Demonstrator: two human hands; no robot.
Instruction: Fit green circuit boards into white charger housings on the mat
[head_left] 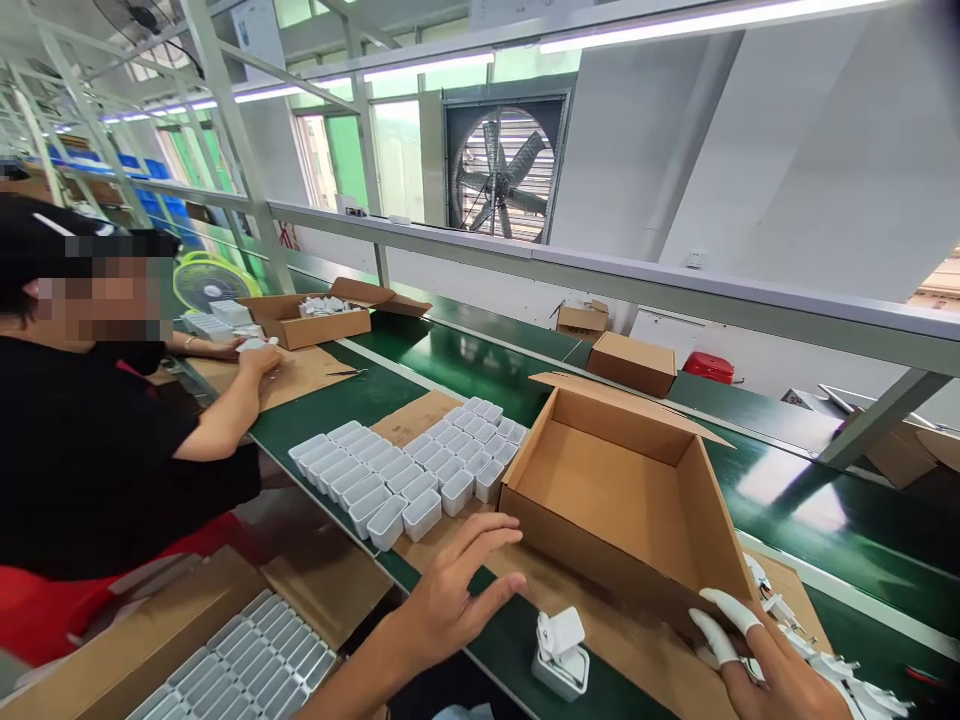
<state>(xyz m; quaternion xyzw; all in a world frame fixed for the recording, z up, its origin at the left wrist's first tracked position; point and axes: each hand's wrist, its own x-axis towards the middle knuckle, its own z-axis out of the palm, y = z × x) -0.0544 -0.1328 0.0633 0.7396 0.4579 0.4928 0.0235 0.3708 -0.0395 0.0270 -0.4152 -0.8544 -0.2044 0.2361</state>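
Note:
An empty open cardboard box (697, 520) sits tilted on a brown cardboard sheet on the green belt. My left hand (450, 595) hovers open with fingers spread just before the box's near left corner. My right hand (757, 655), with white finger cots on two fingers, touches the box's near right corner and grips nothing I can make out. A white plug adapter (561, 655) lies between my hands. Rows of small white plastic trays (405, 470) stand to the left of the box.
A person in a black shirt (90, 440) works at the left beside another open box (315, 315). Closed cartons (634, 362) rest on the far belt. A tray of white parts (240, 665) sits below left. More white adapters (840, 670) lie by my right hand.

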